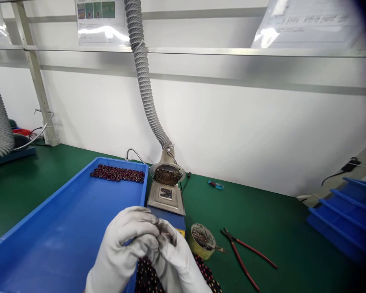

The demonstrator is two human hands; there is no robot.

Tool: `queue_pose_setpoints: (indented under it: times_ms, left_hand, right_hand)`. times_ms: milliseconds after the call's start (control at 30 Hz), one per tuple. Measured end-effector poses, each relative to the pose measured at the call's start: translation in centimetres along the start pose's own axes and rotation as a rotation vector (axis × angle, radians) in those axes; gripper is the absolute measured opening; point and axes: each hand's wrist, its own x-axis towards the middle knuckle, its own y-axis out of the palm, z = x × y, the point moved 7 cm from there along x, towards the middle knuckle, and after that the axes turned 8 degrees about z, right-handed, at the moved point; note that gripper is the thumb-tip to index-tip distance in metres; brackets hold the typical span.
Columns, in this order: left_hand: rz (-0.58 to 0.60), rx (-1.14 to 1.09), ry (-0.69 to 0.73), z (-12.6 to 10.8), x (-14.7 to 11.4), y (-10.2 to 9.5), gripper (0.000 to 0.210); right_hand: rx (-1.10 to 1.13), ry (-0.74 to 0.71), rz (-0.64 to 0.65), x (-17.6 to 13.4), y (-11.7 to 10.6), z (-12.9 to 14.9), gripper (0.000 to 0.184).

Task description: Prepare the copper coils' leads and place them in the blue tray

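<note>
My left hand (128,244) and my right hand (177,249), both in white gloves with greyed fingertips, meet over the near edge of the blue tray (61,244). Their fingers are pinched together around something small, mostly hidden, that I cannot make out. Below the hands is a black surface dotted with small pinkish and tan spots (148,276), partly covered by the gloves. Just beyond them stands a metal-topped device with a square opening (166,203). To the right of my right hand sits a round yellowish tin (203,254) with dark, crusty contents and a tool across its rim.
Rows of small dark-red round parts (117,173) lie at the tray's far end. An extraction hood (167,173) hangs from a grey hose (143,77). On the green bench are red-handled pliers (250,258) and a small blue-handled tool (216,185). Blue bins (347,219) stand right.
</note>
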Motion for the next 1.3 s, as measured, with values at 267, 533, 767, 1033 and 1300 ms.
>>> queue_pose_setpoints:
  times_ms: [267,533,767,1033,1300]
  left_hand:
    - [-0.129,-0.286,-0.412,2.0,-0.6,-1.4,0.019]
    - [-0.375,-0.393,-0.317,1.9,-1.4,-1.5,0.012]
    - [-0.01,-0.124,-0.337,0.6,0.3,-0.5,0.02]
    - [-0.313,-0.281,-0.368,2.4,-2.5,-2.6,0.01]
    - [0.122,0.338,-0.144,-0.6,-0.5,1.3,0.043]
  right_hand:
    - [0.043,0.25,0.153,0.6,0.6,-0.3,0.025]
    - [-0.006,0.056,-0.021,-0.4,1.1,-0.8,0.034]
    - [0.029,0.002,-0.068,-0.4,1.1,-0.6,0.029]
    - [0.199,0.057,-0.014,-1.5,3.0,0.1,0.028]
    - [0.38,0.027,-0.062,-2.4,3.6,0.1,0.026]
